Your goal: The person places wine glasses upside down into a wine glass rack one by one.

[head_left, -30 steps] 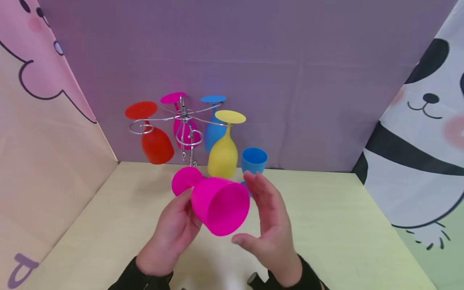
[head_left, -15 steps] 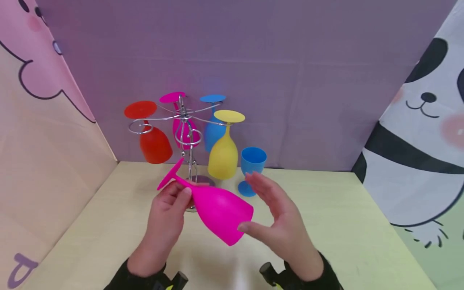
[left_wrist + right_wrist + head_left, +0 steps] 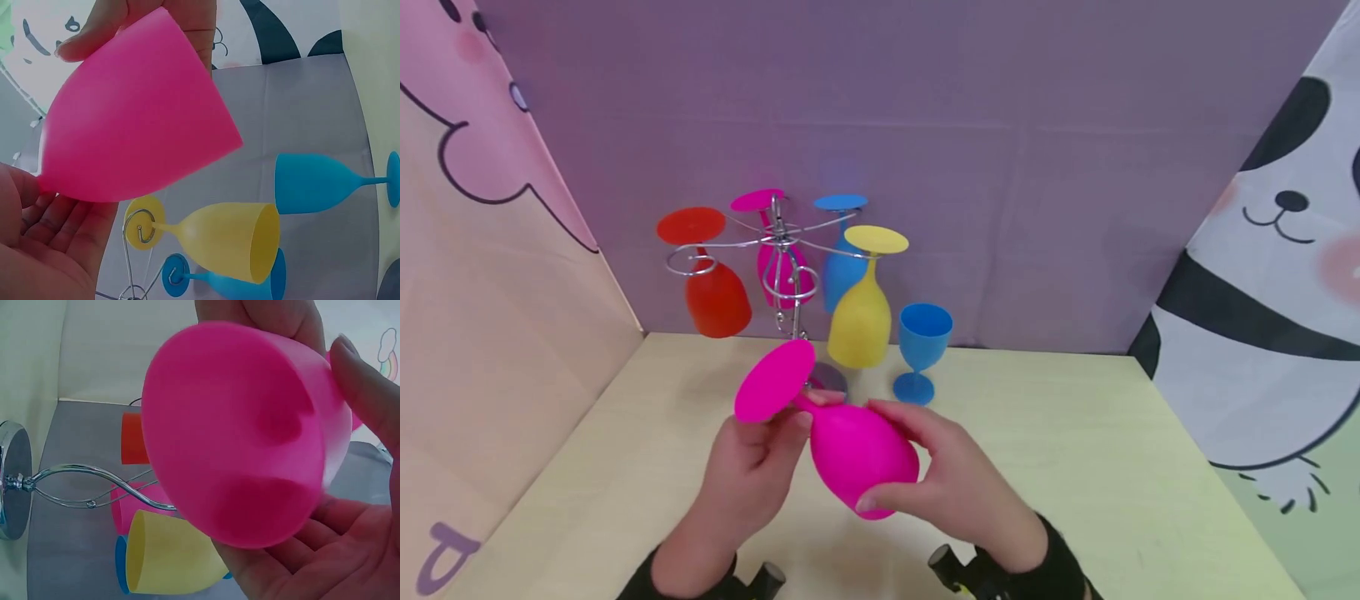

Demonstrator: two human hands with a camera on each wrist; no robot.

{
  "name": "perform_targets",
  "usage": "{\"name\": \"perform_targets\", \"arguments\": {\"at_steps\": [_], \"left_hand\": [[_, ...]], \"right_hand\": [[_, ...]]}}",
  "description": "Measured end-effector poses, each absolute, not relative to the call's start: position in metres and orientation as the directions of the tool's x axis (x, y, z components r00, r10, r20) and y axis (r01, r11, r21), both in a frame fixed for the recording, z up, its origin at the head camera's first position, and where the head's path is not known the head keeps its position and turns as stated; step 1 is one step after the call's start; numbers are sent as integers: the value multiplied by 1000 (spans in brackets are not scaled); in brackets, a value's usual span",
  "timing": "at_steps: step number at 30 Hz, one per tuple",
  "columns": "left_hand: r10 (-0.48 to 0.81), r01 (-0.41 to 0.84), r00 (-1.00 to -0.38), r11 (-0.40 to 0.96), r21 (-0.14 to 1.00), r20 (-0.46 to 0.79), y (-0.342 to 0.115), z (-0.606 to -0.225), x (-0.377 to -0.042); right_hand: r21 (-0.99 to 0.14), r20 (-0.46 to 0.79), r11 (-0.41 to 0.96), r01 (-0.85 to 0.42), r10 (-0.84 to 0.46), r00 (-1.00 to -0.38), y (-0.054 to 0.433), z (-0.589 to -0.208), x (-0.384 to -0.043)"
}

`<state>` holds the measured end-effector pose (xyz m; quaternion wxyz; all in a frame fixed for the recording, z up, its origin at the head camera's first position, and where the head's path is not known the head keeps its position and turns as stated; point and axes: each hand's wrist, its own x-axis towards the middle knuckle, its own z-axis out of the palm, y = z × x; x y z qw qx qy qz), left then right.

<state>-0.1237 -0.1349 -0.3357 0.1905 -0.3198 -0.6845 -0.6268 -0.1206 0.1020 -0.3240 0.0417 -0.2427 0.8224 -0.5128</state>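
A pink goblet (image 3: 861, 458) is held tilted over the table, its foot up toward the left and its bowl pointing down to the right. My left hand (image 3: 752, 467) pinches its stem just below the foot. My right hand (image 3: 951, 475) grips the bowl, thumb on the near side and fingers on the far side. In the right wrist view the bowl's open mouth (image 3: 231, 437) faces the camera. Behind the hands stands a metal rack (image 3: 786, 242) with red (image 3: 718, 300), pink (image 3: 760, 201), blue (image 3: 842, 275) and yellow (image 3: 860, 321) goblets hanging upside down.
A blue goblet (image 3: 925, 337) stands upright on the table to the right of the rack. The pale wooden table (image 3: 1097, 467) meets a purple backdrop (image 3: 1075, 208) at the back. Printed side panels, one with a panda (image 3: 1277, 333), flank it.
The pink goblet has turned, its mouth swinging away from the head camera and its foot now tipped up toward it. My right hand has closed in from beside the bowl to grip it.
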Motion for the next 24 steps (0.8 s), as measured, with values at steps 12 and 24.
{"name": "perform_targets", "arguments": {"at_steps": [12, 24], "left_hand": [[172, 699, -715, 162, 697, 677, -133, -335, -121], [185, 679, -729, 75, 730, 659, -135, -338, -121]], "right_hand": [[-837, 146, 401, -373, -492, -858, 97, -329, -123], [-874, 185, 302, -380, -516, -836, 102, -329, -127]]}}
